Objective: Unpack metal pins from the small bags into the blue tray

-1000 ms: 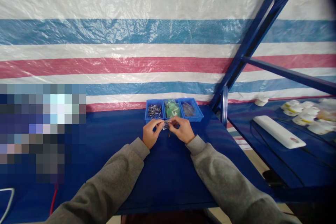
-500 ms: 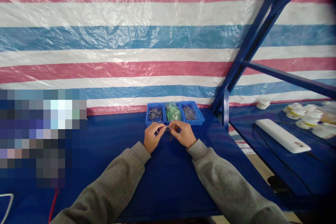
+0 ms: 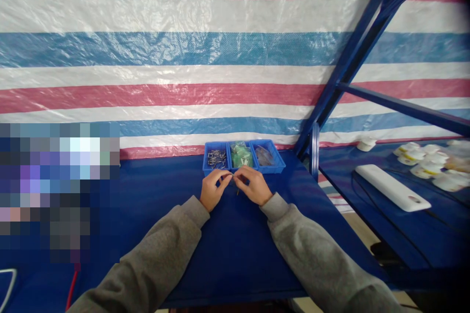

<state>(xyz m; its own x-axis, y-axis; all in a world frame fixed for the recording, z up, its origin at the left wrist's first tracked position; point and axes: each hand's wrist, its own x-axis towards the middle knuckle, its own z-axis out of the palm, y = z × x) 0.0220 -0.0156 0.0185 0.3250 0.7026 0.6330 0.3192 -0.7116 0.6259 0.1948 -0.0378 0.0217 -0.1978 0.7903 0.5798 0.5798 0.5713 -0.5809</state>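
Observation:
My left hand (image 3: pixel 215 190) and my right hand (image 3: pixel 254 186) meet fingertip to fingertip just in front of three small blue bins. Both are closed in a pinch, and whatever lies between the fingers is too small to make out. A thin brass-coloured piece (image 3: pixel 237 192) shows just below the right fingers; whether it is held or lies on the table, I cannot tell. The left bin holds loose metal screws or pins (image 3: pixel 216 158). Green packets (image 3: pixel 241 155) fill the middle bin, and clear plastic bags (image 3: pixel 264 155) lie in the right one.
The bins stand on a blue table (image 3: pixel 176 264) against a striped plastic sheet (image 3: pixel 183 49). To the right, a blue metal frame (image 3: pixel 341 68) rises beside another surface with a white bar-shaped device (image 3: pixel 392 188), a cable and several white round parts (image 3: pixel 429 164). The left side is pixelated.
Both hands stay pinched together in nearly the same place, and the fingertips have shifted slightly. The whole view has moved a little.

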